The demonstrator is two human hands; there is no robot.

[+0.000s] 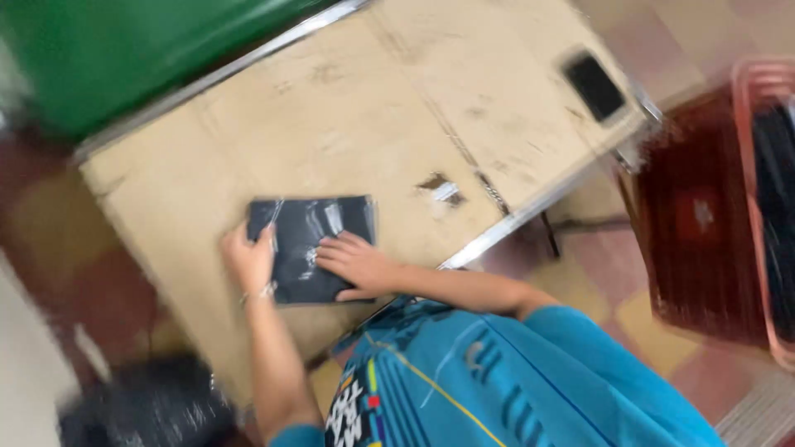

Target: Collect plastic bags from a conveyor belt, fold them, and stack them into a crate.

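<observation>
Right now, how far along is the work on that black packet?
Done: one flat black plastic-wrapped packet lies on the worn beige table. In hand: the left hand pins its left edge while the right hand presses flat on top. Left: the red basket and the dark heap beside the table look untouched; the blur hides what they hold.

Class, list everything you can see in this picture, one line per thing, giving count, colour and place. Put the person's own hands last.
Table: one, tan with metal edging, centre.
Flat packet in clear wrap: one, black, near table edge, under both hands.
Small flat dark object: one, black, far right table corner.
Basket: one, red, on floor right of table.
Bag: one, black, blurred, bottom left.
Green surface: one, top left.
Left hand: on packet's left edge.
Right hand: flat on packet.
</observation>
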